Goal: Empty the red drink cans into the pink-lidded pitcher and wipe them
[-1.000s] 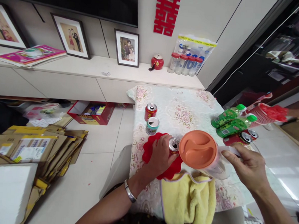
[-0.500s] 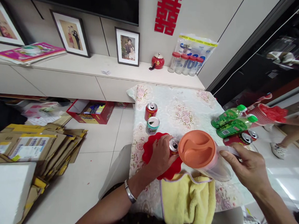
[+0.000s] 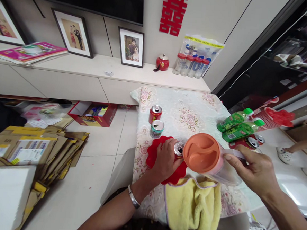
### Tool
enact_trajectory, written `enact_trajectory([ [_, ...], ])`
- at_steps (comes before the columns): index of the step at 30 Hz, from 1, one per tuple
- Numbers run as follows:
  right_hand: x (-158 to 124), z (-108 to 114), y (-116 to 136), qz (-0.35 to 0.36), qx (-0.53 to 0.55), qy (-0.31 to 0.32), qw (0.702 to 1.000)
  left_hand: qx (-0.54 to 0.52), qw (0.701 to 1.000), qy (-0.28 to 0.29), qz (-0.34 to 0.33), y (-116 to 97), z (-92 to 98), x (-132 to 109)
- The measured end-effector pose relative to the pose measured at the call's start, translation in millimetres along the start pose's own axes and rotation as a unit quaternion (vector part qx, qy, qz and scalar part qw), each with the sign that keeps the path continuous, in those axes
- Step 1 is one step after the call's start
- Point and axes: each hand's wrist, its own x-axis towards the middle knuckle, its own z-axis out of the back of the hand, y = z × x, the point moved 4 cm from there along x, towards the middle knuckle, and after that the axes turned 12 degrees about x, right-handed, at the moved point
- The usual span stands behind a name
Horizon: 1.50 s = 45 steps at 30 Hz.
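Observation:
My left hand is wrapped round an opened red drink can on a red scalloped mat. In my right hand is the handle of a clear pitcher with an orange lid. The pitcher tilts left, its lid edge close beside the can's top; whether liquid flows cannot be made out. Behind the mat stand a green-and-silver can and another red can, both opened. A yellow towel lies at the table's near edge, partly under the pitcher.
Green bottles and red cans lie on the table's right side. Beyond them are a pink basket and another person's leg. A low cabinet runs behind the table. Flattened cardboard is stacked on the left floor.
The hands, pitcher and can keep nearly the same positions. At the right, the other person's leg has shifted slightly, and a second shoe now shows at the edge.

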Motion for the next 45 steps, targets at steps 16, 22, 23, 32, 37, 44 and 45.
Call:
enact_trajectory([
  [16,6.4,1.8,4.6,0.009,-0.013,0.009,1.000,-0.009,1.000,0.025,0.008,-0.7,2.7,0.3],
  [22,10.9,0.9,7.1,0.012,-0.018,0.010,1.000,-0.006,1.000,0.016,0.011,-0.4,1.5,-0.5],
  [23,11.4,1.0,7.5,0.012,-0.018,0.009,1.000,-0.008,1.000,0.017,0.011,-0.5,1.7,-0.5],
  [32,9.9,3.2,4.5,0.004,-0.027,0.020,0.999,-0.013,0.999,0.028,0.011,-0.8,3.9,-0.3],
  [37,11.2,3.7,5.6,0.008,-0.029,0.028,0.999,-0.012,0.999,0.029,0.013,-1.9,4.7,0.1],
  [44,16.4,2.4,6.9,0.019,-0.033,0.037,0.999,-0.005,1.000,0.028,0.011,-1.2,4.5,-0.2],
  [45,16.4,2.5,6.6,0.020,-0.032,0.037,0.999,-0.004,1.000,0.029,0.011,-1.0,4.1,-0.3],
])
